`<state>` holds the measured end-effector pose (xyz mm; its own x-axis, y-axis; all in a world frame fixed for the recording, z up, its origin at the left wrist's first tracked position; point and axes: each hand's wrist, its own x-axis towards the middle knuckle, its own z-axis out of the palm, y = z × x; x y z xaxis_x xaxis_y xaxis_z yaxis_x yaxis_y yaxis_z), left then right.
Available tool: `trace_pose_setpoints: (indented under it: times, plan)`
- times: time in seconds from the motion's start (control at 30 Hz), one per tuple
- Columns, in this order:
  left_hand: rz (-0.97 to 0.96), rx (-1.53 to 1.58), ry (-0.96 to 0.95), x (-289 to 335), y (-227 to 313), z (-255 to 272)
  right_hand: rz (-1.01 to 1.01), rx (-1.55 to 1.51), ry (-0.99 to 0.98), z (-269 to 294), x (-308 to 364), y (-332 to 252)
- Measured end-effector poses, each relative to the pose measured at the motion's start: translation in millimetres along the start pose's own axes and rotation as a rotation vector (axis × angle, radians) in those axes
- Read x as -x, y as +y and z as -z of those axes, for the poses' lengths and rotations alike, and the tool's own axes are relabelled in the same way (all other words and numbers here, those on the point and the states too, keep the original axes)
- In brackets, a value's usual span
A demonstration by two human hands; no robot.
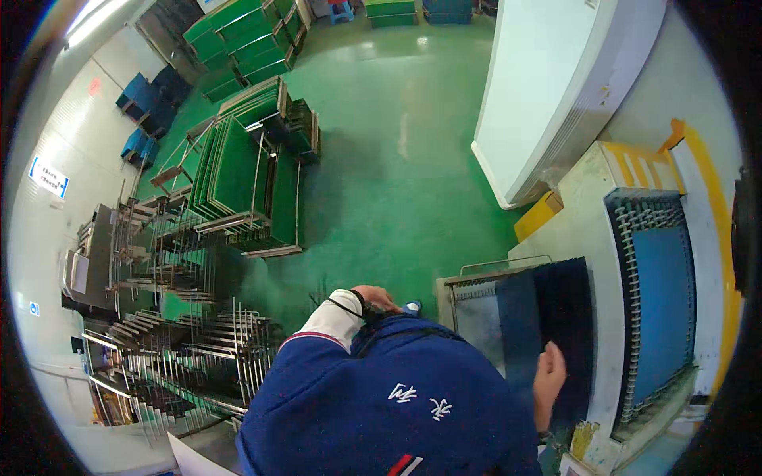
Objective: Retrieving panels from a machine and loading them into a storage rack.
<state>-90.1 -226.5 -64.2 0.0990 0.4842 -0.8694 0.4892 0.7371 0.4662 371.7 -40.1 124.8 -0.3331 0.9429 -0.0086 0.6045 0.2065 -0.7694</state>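
Observation:
My right hand (549, 373) is at my right side, over the dark blue panel area (520, 317) at the mouth of a pale machine. Its fingers look stretched out, and I see nothing held in them. My left hand (376, 298) is bent in at the front of my blue jacket (397, 381), below a white sleeve with a dark band at the wrist. Its fingers are partly hidden, so whether it holds anything does not show. Beside my right hand, a blue sheet (665, 301) lies in a slot with rows of rollers on the machine (583, 206).
Racks of green boards (238, 174) and metal rod stands (175, 341) stand at the left. Stacked green crates (242, 40) and blue bins (147, 103) are farther back. A tall white cabinet (528, 87) and a yellow box (538, 216) are at the right, on the green floor (389, 174).

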Motion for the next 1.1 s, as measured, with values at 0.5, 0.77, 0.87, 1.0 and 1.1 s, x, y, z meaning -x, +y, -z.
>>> trace_pose_setpoints:
  times: [0.5,0.77,0.87,1.0,1.1]
  plan:
    - [0.103,0.030,-0.060,34.1,0.9,18.5,0.163,0.394,0.069,-40.5,19.5,-6.8]
    - [-0.003,0.178,-0.030,-2.6,-62.5,5.8,0.110,0.480,0.075,-43.0,-1.2,-17.5]
    - [0.015,0.173,-0.041,8.0,-57.9,10.4,0.079,0.480,0.082,-43.7,-0.6,-14.5]
    - [0.040,0.145,-0.051,26.7,-43.8,21.3,0.114,0.478,0.170,-45.9,0.9,-12.2]
    - [0.019,0.232,-0.071,9.4,-56.9,20.1,0.048,0.470,0.151,-45.3,1.7,-7.8]
